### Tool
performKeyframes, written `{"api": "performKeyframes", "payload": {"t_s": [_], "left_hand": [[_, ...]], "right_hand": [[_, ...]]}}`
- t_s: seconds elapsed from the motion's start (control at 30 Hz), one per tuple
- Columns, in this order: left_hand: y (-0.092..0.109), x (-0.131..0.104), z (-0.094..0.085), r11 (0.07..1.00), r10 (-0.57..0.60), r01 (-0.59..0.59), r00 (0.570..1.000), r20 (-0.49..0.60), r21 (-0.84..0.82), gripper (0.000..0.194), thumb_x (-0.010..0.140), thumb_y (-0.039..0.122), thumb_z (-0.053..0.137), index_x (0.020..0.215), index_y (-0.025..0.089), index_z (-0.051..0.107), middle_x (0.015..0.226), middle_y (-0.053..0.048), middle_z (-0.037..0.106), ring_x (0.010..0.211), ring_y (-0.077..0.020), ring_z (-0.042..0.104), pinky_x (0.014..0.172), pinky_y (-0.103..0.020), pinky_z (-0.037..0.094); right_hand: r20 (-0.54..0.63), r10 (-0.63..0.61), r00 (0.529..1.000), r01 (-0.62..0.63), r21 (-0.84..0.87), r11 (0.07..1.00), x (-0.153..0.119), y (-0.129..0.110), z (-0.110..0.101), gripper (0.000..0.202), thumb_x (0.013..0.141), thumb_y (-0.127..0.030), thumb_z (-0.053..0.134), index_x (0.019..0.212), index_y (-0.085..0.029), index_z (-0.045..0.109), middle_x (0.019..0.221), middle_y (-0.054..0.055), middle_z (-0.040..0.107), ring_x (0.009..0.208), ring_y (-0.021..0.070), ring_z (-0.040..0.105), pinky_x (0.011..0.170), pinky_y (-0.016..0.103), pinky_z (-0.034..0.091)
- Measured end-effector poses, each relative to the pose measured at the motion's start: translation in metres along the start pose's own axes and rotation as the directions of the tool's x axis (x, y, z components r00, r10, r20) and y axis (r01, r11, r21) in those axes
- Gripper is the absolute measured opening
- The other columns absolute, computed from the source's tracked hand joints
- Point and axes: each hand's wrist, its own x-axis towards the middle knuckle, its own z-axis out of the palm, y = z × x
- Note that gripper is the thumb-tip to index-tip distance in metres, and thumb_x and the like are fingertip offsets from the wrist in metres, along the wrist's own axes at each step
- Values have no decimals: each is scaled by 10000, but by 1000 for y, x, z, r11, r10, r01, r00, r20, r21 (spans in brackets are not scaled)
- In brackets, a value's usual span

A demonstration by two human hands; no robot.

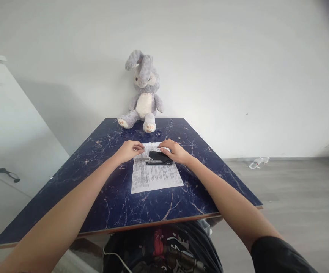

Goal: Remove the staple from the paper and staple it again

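Observation:
A printed sheet of paper [158, 178] lies on the dark blue marbled table. Across its upper half rests a black stapler [160, 158], with its metal staple tray sticking out to the left. My left hand [129, 150] is at the sheet's upper left edge, its fingertips drawn together in a pinch; whatever they may hold is too small to see. My right hand [175, 151] reaches over the stapler's right end, thumb and fingers apart, fingertips over the top of the sheet. I cannot tell whether the thumb touches the stapler.
A grey plush rabbit [145, 91] sits at the table's far edge against the wall. A tiny pale object [179, 137] lies beyond my right hand. White drawers [16, 125] stand to the left. A clear plastic item [258, 163] is on the floor at right.

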Motion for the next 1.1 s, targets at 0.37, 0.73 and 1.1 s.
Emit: {"api": "performKeyframes", "payload": {"t_s": [0.37, 0.73, 1.1], "left_hand": [[15, -8, 1, 974, 173, -196, 968, 184, 113, 188, 745, 314, 851, 926, 271, 874, 967, -69, 830, 891, -278, 757, 802, -357, 583], [15, -10, 4, 974, 186, -211, 955, 233, 86, 166, 732, 281, 877, 898, 271, 877, 886, -77, 823, 833, -288, 771, 822, -391, 578], [9, -8, 4, 972, 198, -221, 951, 240, 75, 143, 712, 326, 891, 845, 275, 874, 862, -80, 819, 818, -279, 764, 800, -373, 584]], "right_hand": [[233, -59, 971, 50, 45, 998, 4, -8, 6, 376, 1078, -487, 601, 1273, -169, 652, 1166, 127, 694, 1054, 271, 623, 965, 416, 493], [259, -46, 965, 36, 45, 998, 1, -4, 6, 371, 1070, -471, 611, 1293, -176, 649, 1147, 124, 696, 1028, 271, 636, 926, 406, 508], [276, -25, 961, 15, 38, 999, 2, -6, 5, 357, 1061, -459, 626, 1284, -179, 634, 1166, 121, 696, 1028, 267, 637, 901, 396, 502]]}}
